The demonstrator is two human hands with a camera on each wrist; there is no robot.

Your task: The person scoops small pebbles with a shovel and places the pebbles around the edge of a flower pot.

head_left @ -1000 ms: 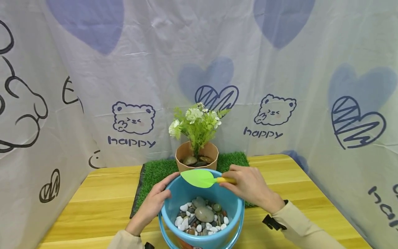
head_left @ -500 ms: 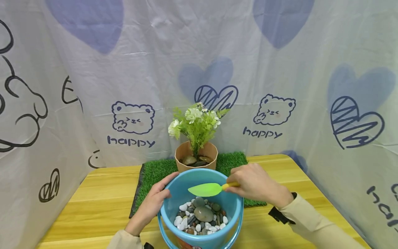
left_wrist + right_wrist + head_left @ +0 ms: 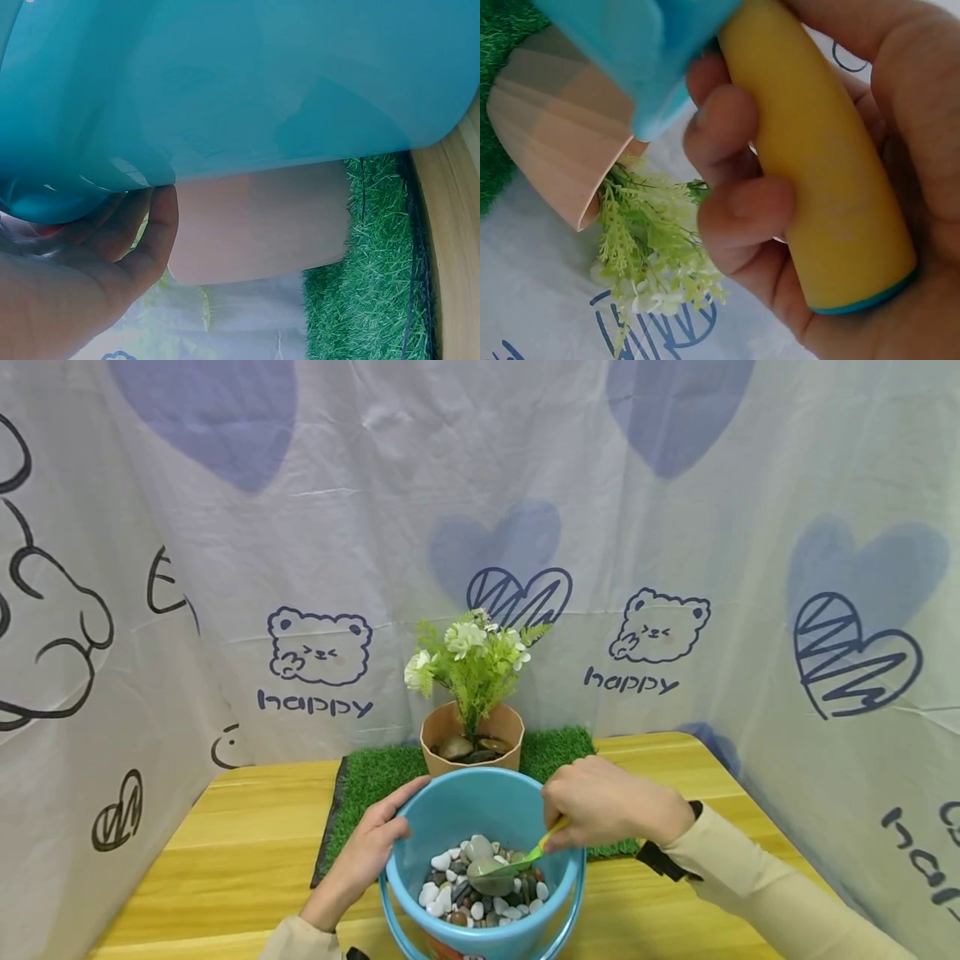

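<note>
In the head view, a light blue bucket (image 3: 457, 810) holds white, grey and brown pebbles (image 3: 444, 897), with a few larger stones among them. My left hand (image 3: 371, 839) grips the bucket's left rim, its fingers over the edge in the left wrist view. A toy trowel with a yellow handle (image 3: 817, 165) and a green blade (image 3: 522, 863) is in my right hand (image 3: 611, 802), fingers wrapped round the handle. The blade tilts down inside the bucket and overlaps the big grey stone at the heap's middle.
Behind the bucket stands a beige pot (image 3: 471, 766) with white flowers (image 3: 467, 639) and stones in it. Green artificial turf (image 3: 375, 781) lies under that area on the wooden table (image 3: 247, 827). Printed cloth walls (image 3: 360, 527) enclose the back and sides.
My right hand has tipped the trowel downward, and its blade has gone from above the bucket's rim down to the pebbles inside. The left hand stays on the rim.
</note>
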